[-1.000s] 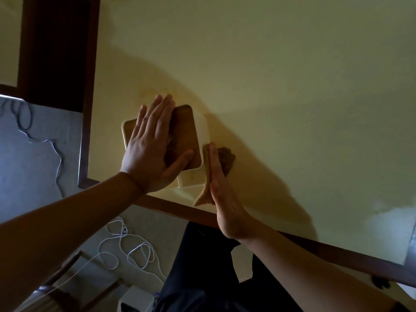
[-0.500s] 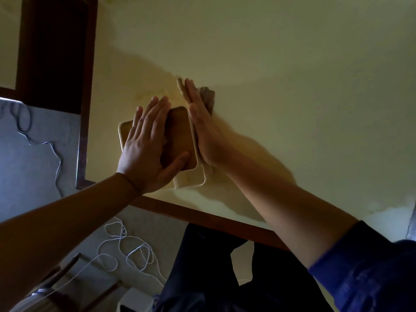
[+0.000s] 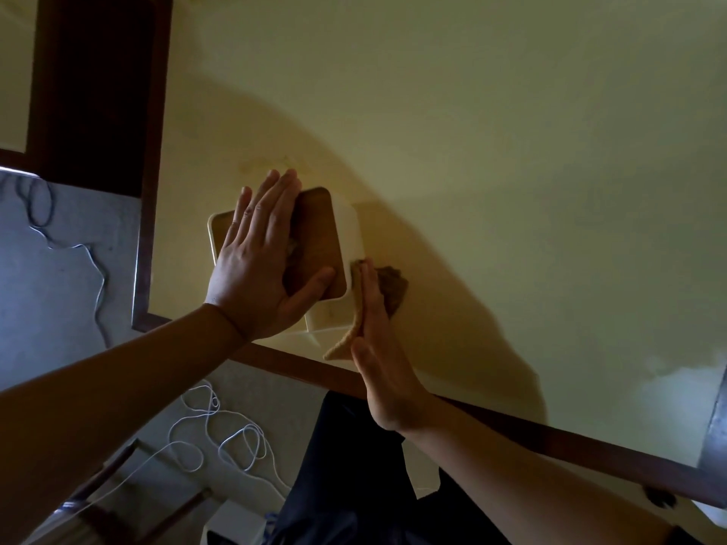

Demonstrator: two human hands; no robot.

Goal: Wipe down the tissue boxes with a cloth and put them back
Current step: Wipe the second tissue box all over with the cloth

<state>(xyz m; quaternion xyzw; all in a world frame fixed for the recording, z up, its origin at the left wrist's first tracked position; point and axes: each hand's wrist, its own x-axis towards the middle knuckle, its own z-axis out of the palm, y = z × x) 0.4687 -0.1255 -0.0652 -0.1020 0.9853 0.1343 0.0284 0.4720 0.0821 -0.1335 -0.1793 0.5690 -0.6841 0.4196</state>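
A white tissue box (image 3: 348, 230) with a brown wooden lid stands near the front left corner of the pale yellow table (image 3: 491, 159). My left hand (image 3: 259, 265) lies flat on the lid with straight fingers, holding the box down. My right hand (image 3: 377, 340) stands on edge with straight fingers and presses a tan cloth (image 3: 356, 308) against the box's right side, near its front end. A brown fold of the cloth sticks out behind the fingers.
A dark wooden rim (image 3: 550, 438) borders the table along its front and left edges. White cable (image 3: 220, 438) lies looped on the grey floor below. A chair's wooden frame (image 3: 98, 501) stands at the bottom left. My dark trousers (image 3: 354, 477) show under the table edge.
My right hand slid the cloth along the box's right side to its far end, then back to the near end. My left hand stayed on the lid.
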